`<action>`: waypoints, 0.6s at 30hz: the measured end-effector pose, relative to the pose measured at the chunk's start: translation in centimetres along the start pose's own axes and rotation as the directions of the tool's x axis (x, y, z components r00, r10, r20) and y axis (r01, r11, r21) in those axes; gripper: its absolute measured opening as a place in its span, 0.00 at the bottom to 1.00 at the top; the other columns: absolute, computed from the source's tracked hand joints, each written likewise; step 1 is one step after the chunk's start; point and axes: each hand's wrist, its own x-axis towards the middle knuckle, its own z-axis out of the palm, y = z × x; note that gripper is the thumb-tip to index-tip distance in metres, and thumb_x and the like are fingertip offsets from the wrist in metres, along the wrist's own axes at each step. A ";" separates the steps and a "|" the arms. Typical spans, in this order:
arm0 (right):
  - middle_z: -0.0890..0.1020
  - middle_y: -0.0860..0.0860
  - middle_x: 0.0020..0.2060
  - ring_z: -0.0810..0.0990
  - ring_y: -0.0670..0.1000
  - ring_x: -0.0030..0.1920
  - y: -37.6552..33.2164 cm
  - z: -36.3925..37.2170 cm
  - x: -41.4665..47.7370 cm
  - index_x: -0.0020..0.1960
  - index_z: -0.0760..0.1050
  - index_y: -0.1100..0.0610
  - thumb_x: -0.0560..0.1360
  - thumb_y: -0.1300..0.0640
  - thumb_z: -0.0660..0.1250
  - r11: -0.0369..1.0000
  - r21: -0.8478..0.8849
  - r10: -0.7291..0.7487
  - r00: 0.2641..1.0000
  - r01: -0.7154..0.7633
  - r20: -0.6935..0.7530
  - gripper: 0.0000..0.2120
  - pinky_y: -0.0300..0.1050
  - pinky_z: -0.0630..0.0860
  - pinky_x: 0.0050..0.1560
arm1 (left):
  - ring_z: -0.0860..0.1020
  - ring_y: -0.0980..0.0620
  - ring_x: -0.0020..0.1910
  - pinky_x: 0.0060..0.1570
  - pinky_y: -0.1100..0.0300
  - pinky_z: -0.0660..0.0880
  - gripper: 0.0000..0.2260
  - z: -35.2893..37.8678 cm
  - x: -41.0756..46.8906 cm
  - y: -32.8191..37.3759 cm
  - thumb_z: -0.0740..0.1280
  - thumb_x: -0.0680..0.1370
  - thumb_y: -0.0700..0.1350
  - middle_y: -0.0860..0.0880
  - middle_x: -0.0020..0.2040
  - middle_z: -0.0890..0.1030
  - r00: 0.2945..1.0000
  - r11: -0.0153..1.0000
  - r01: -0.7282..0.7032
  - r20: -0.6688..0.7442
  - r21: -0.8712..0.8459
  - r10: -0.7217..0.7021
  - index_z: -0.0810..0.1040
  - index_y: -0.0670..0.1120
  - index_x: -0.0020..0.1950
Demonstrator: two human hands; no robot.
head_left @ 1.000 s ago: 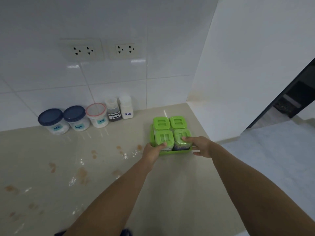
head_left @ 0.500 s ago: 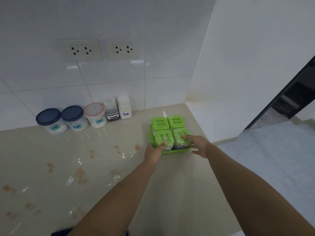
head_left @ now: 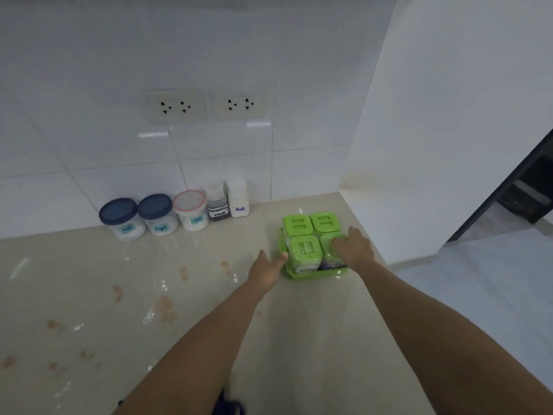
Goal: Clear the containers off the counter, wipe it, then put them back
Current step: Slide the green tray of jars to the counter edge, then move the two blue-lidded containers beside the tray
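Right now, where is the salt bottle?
In the head view, the salt bottle stands left of centre against the tiled back wall, immediately right of the seasoning sauce bottle and behind-left of the green tray.

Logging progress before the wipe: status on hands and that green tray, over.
Left hand open against green tray left side. Right hand over near-right lid, grip unclear. Tray on counter, four containers aboard. Five jars at wall, stains unwiped.
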 end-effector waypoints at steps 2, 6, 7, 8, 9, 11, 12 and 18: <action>0.63 0.56 0.73 0.62 0.60 0.72 -1.3 0.4 0.0 0.75 0.57 0.59 0.75 0.48 0.58 0.992 -0.096 -0.090 0.994 0.083 -0.069 0.32 0.55 0.63 0.69 | 0.56 0.46 0.77 0.73 0.56 0.55 0.35 -2.4 0.2 -0.6 0.60 0.79 0.56 0.42 0.78 0.55 0.997 0.989 -0.015 -0.067 0.145 0.025 0.50 0.40 0.77; 0.57 0.56 0.76 0.57 0.59 0.74 -6.1 2.8 -1.3 0.76 0.53 0.59 0.76 0.46 0.58 0.954 -0.190 -0.238 0.971 0.232 -0.009 0.33 0.55 0.58 0.73 | 0.52 0.47 0.78 0.75 0.54 0.51 0.34 -9.2 0.5 -3.3 0.59 0.80 0.54 0.42 0.78 0.50 0.985 0.940 -0.009 -0.158 0.340 0.066 0.47 0.39 0.77; 0.55 0.56 0.77 0.55 0.59 0.75 -7.5 3.6 -1.8 0.77 0.52 0.59 0.77 0.45 0.58 0.943 -0.205 -0.265 0.964 0.263 0.014 0.34 0.54 0.55 0.74 | 0.51 0.46 0.78 0.75 0.53 0.52 0.34 -11.0 0.6 -4.0 0.58 0.80 0.55 0.42 0.79 0.50 0.981 0.930 0.009 -0.183 0.368 0.063 0.47 0.39 0.77; 0.54 0.55 0.77 0.55 0.58 0.75 -8.9 4.4 -2.3 0.77 0.51 0.59 0.77 0.45 0.58 0.933 -0.212 -0.291 0.956 0.291 0.032 0.35 0.54 0.55 0.74 | 0.51 0.46 0.78 0.75 0.52 0.52 0.34 -12.7 0.7 -4.5 0.58 0.80 0.55 0.42 0.79 0.50 0.976 0.922 0.028 -0.209 0.387 0.058 0.47 0.39 0.77; 0.54 0.55 0.77 0.55 0.58 0.75 -10.1 5.3 -2.8 0.77 0.51 0.58 0.76 0.45 0.58 0.923 -0.214 -0.317 0.947 0.319 0.046 0.35 0.53 0.54 0.74 | 0.51 0.45 0.77 0.75 0.51 0.53 0.34 -14.3 0.7 -5.0 0.58 0.80 0.55 0.42 0.79 0.50 0.971 0.913 0.047 -0.232 0.405 0.053 0.46 0.39 0.77; 0.54 0.55 0.77 0.55 0.59 0.75 -12.7 7.2 -3.8 0.77 0.52 0.58 0.75 0.44 0.59 0.899 -0.229 -0.364 0.928 0.373 0.081 0.36 0.54 0.54 0.74 | 0.52 0.45 0.77 0.75 0.49 0.54 0.34 -17.5 0.8 -5.9 0.58 0.80 0.56 0.42 0.78 0.50 0.961 0.892 0.076 -0.272 0.446 0.054 0.46 0.39 0.77; 0.54 0.55 0.77 0.55 0.59 0.75 -14.0 8.2 -4.4 0.77 0.52 0.58 0.75 0.43 0.60 0.883 -0.243 -0.388 0.916 0.401 0.099 0.37 0.54 0.54 0.74 | 0.52 0.44 0.77 0.75 0.48 0.55 0.34 -18.9 0.7 -6.3 0.58 0.80 0.56 0.42 0.78 0.51 0.956 0.882 0.082 -0.288 0.464 0.062 0.46 0.40 0.77; 0.54 0.53 0.77 0.54 0.58 0.76 -21.8 13.0 -6.7 0.76 0.52 0.57 0.73 0.40 0.63 0.793 -0.281 -0.513 0.841 0.540 0.169 0.39 0.55 0.54 0.73 | 0.57 0.44 0.76 0.72 0.45 0.59 0.33 -26.5 0.9 -7.5 0.59 0.79 0.55 0.43 0.78 0.55 0.932 0.795 0.114 -0.341 0.596 0.122 0.50 0.42 0.77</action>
